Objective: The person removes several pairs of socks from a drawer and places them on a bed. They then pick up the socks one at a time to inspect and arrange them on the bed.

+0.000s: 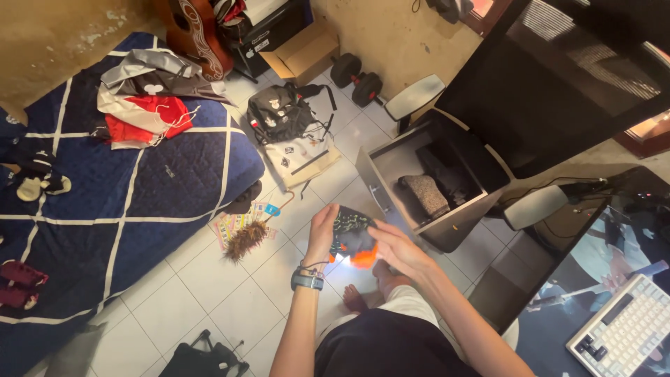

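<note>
Between the two hands a dark patterned cloth with an orange edge (352, 241) is held over the tiled floor (209, 293). It is gripped by the left hand (321, 234) along its near side and by the right hand (394, 248) from the other, seemingly so it can be bunched compactly. Just beyond the right hand, an open drawer (433, 188) holds folded clothes (424, 194); past the left hand lies a blue bed (105, 209).

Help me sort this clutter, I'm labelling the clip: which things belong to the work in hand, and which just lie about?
In hand:
left hand
right hand
dark patterned cloth with orange edge
open drawer

Lying about:
backpack
dumbbell
keyboard
clothes on the bed
</note>
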